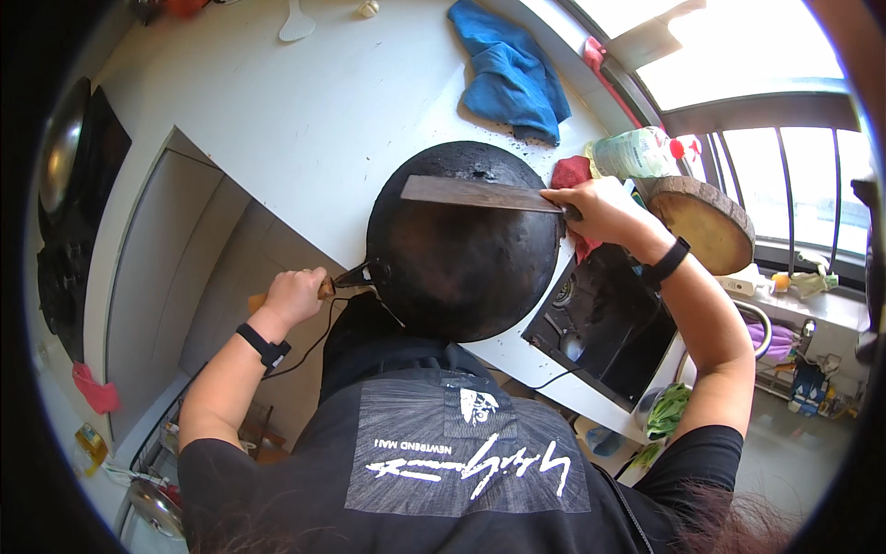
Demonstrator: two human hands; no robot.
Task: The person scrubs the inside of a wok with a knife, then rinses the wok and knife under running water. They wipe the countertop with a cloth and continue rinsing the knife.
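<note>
A blackened wok lies with its rounded outer side facing up, on the edge of the white counter and close to my body. My left hand is closed around its wooden handle. In my right hand is a cleaver, gripped by the handle, its broad blade lying across the upper part of the wok's bottom. Dark flakes are scattered on the counter beyond the wok. A red cloth lies just past my right hand.
A blue cloth lies on the white counter. Near the window stand a bottle with a red cap and a round wooden chopping board. The sink is at right, with leafy greens nearby. A stove is far left.
</note>
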